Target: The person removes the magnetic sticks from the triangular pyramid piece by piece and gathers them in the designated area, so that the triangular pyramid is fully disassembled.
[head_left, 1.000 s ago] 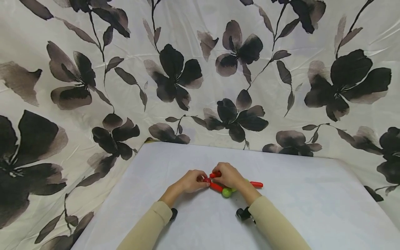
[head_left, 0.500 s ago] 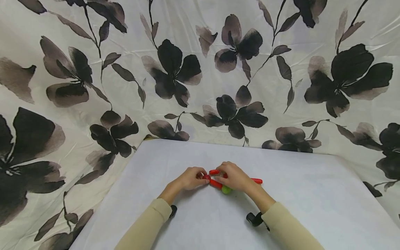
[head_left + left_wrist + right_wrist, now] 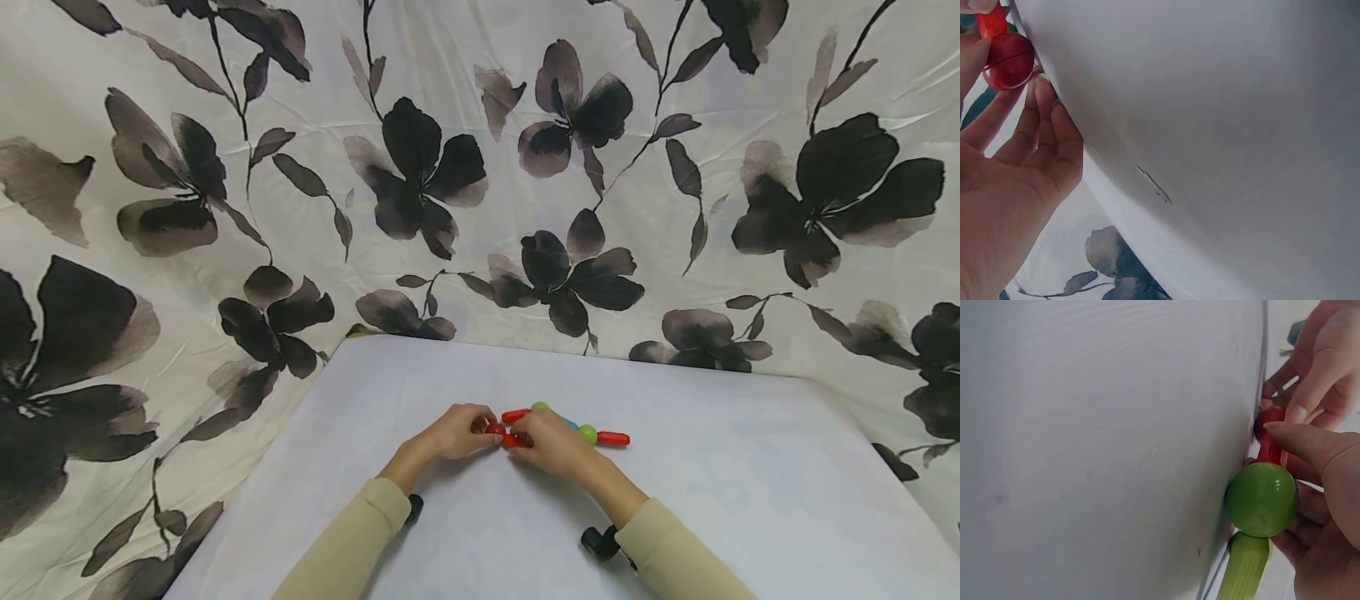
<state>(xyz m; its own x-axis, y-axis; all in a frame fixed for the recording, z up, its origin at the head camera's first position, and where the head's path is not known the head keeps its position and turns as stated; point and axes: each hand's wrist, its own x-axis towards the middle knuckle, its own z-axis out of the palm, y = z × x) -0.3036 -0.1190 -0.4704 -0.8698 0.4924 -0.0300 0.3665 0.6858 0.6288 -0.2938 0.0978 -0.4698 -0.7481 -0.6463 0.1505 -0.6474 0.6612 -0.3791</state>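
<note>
Pinches red ball [image 3: 1009, 61] in grip of left hand [image 3: 457, 432]; pinches adjoining red rod [image 3: 1270, 450] in grip of right hand [image 3: 551, 442], apparently to steady both in line. Located over white surface [image 3: 720, 492], near green ball [image 3: 1262, 499].

The long sleeves [image 3: 341, 542] are plain beige, with a small black device [image 3: 597, 543] by each cuff [image 3: 633, 523].

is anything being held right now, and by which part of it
The left grip pinches the red ball by its round sides; the right grip holds the adjoining red stick along its shaft.
</note>
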